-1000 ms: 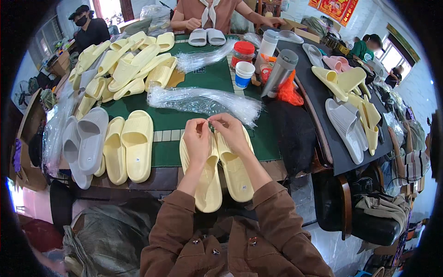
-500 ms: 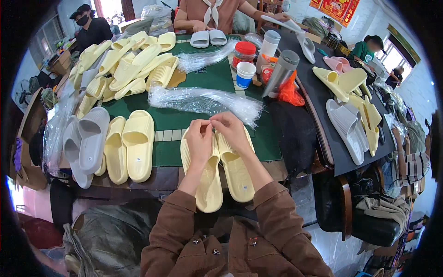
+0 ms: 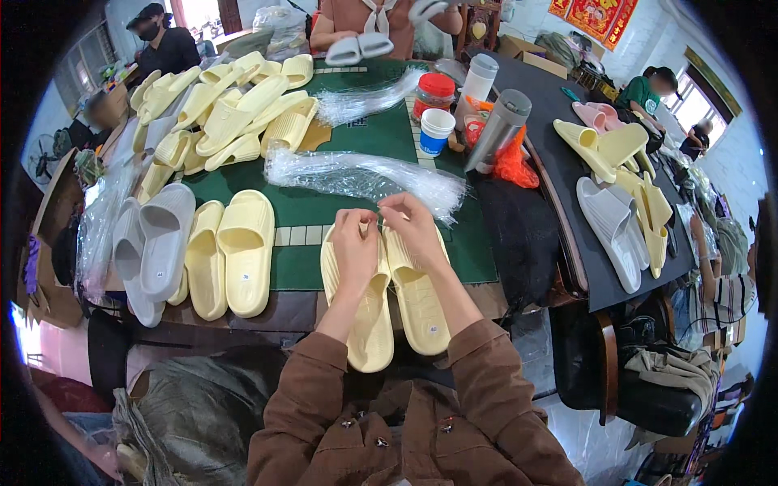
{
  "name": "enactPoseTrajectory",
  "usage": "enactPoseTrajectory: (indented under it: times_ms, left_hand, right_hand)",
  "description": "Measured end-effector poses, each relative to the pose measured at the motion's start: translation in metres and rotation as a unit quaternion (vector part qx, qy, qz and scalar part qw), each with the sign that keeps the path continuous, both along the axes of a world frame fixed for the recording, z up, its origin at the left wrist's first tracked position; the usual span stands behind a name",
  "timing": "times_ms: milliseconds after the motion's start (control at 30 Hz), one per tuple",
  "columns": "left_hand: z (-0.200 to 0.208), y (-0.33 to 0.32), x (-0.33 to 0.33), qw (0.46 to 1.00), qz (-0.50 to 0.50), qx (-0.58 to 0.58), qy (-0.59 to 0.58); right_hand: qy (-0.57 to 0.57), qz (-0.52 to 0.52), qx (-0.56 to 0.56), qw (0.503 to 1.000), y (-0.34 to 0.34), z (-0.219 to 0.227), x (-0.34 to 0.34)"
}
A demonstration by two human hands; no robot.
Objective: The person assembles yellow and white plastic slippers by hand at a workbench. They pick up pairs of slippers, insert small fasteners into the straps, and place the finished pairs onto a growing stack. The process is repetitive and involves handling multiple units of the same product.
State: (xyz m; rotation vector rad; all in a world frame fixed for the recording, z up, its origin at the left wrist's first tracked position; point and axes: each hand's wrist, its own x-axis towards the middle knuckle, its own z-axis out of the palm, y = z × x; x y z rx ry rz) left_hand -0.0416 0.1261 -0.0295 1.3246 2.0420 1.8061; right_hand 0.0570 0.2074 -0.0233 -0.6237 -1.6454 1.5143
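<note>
In front of me, a pair of pale yellow slippers [image 3: 372, 320] lies at the table's near edge, toes pointing away. Over their straps my left hand [image 3: 356, 243] is closed, thumb and fingertips pinched. Close to its right, my right hand [image 3: 412, 230] makes a similar pinch, a small gap between the two sets of fingertips. Whatever they grip is too thin to make out. Just beyond them lies a bundle of clear plastic strands [image 3: 365, 176]. A second strand bundle [image 3: 369, 99] sits farther back.
Left stand yellow slippers [image 3: 247, 255], grey slippers [image 3: 166, 243] and a slipper heap [image 3: 235, 121]. A red-lidded jar [image 3: 433, 93], white-blue cup [image 3: 436, 131] and steel flask [image 3: 498, 130] stand back right. More slippers lie on the dark table [image 3: 559, 154]. Across, a co-worker handles grey slippers [image 3: 359, 49].
My fingertips have drawn slightly apart above the slippers. Across the table, the co-worker has raised the grey pair and brought another grey slipper in from the right.
</note>
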Motion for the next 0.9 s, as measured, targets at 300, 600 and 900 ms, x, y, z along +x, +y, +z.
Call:
enactPoseTrajectory:
  times_ms: [300,600,900]
  left_hand:
    - [-0.002,0.002,-0.002,0.998,0.000,0.058,-0.017]
    - [-0.001,0.002,0.001,0.997,0.027,0.049,0.055]
    - [-0.002,-0.002,-0.002,0.996,-0.018,0.050,-0.076]
  right_hand:
    - [0.033,-0.004,-0.070,0.997,0.006,-0.004,0.001]
    - [0.098,-0.016,-0.125,0.987,0.007,-0.007,0.003]
    - [0.136,-0.015,-0.156,0.978,0.007,-0.003,0.005]
